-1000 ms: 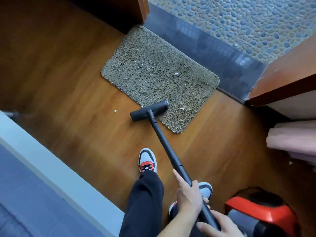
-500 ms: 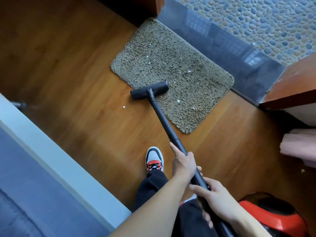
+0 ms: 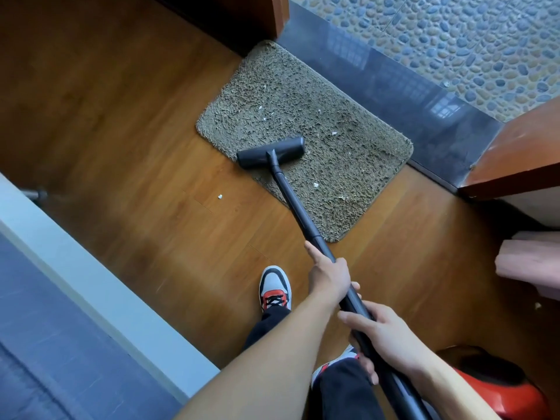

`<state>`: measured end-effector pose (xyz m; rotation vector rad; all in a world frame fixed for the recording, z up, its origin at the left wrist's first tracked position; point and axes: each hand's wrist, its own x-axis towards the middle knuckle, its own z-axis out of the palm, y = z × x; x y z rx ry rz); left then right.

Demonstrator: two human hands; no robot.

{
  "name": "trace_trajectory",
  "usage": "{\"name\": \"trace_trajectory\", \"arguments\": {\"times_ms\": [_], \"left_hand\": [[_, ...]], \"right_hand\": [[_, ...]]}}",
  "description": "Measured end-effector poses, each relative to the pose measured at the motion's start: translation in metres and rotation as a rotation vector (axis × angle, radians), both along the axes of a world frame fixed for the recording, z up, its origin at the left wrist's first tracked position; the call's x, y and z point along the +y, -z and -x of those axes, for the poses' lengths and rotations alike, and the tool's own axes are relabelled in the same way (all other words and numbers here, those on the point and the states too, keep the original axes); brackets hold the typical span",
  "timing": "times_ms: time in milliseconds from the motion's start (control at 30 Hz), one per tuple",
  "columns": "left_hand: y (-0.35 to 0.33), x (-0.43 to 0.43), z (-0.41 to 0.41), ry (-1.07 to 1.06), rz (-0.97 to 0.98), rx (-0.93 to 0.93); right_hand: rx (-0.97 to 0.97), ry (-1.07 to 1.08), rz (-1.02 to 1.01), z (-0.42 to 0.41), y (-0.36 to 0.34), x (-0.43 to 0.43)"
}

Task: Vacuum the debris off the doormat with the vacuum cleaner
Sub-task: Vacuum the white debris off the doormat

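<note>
A shaggy olive-brown doormat (image 3: 342,140) lies on the wooden floor against a dark stone threshold. Several small white scraps (image 3: 315,185) are scattered over its pile. The black floor head (image 3: 270,153) of the vacuum cleaner rests on the mat's near-left edge, and its black tube (image 3: 298,210) slants back toward me. My left hand (image 3: 328,275) grips the tube higher up, and my right hand (image 3: 385,336) grips it lower, closer to my body. The red vacuum body (image 3: 500,389) sits at the bottom right.
One white scrap (image 3: 220,196) lies on the bare wooden floor (image 3: 136,131) left of the mat. A pale ledge (image 3: 100,286) runs along the left. The threshold (image 3: 409,98) borders a pebble floor (image 3: 454,40). Wooden frames (image 3: 515,159) flank the doorway. My shoe (image 3: 275,287) stands behind the tube.
The floor head has slid forward from the mat's near corner onto its left part. Both arms have stretched out further, with my hands staying on the tube.
</note>
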<state>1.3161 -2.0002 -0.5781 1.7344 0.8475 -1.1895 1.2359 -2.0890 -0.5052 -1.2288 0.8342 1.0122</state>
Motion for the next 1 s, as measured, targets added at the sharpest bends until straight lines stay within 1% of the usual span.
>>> {"name": "trace_trajectory", "arguments": {"times_ms": [133, 267, 333, 400, 500, 600, 667, 733, 767, 867, 933, 1000], "left_hand": [[-0.019, -0.018, 0.036, 0.046, 0.041, 0.003], [-0.028, -0.039, 0.079, 0.173, 0.046, -0.036], [-0.035, -0.05, 0.098, 0.224, 0.066, -0.041], [-0.039, -0.06, 0.115, 0.276, 0.07, -0.036], [-0.034, -0.069, 0.141, 0.29, 0.053, -0.017], [-0.03, -0.074, 0.163, 0.24, 0.063, 0.028], [-0.032, -0.076, 0.167, 0.189, 0.088, 0.028], [-0.03, -0.074, 0.164, 0.124, 0.105, -0.012], [-0.028, -0.073, 0.162, 0.093, 0.114, -0.016], [-0.025, -0.071, 0.163, 0.021, 0.136, 0.025], [-0.023, -0.07, 0.167, -0.071, 0.181, 0.062], [-0.019, -0.068, 0.17, -0.111, 0.201, 0.063]], "right_hand": [[0.013, -0.04, 0.07, 0.036, -0.012, -0.016], [0.01, -0.039, 0.175, 0.081, -0.022, -0.032], [0.035, 0.022, 0.156, 0.101, -0.025, -0.039], [0.057, 0.037, 0.153, 0.119, -0.028, -0.047], [0.105, 0.063, 0.141, 0.141, -0.032, -0.059], [0.129, 0.032, 0.151, 0.155, -0.035, -0.062], [0.103, -0.058, 0.232, 0.165, -0.03, -0.061], [0.047, -0.153, 0.3, 0.166, -0.032, -0.058], [0.029, -0.163, 0.308, 0.166, -0.032, -0.056], [0.057, -0.135, 0.288, 0.164, -0.033, -0.051], [0.054, -0.192, 0.368, 0.168, -0.03, -0.045], [0.061, -0.265, 0.435, 0.172, -0.03, -0.037]]}}
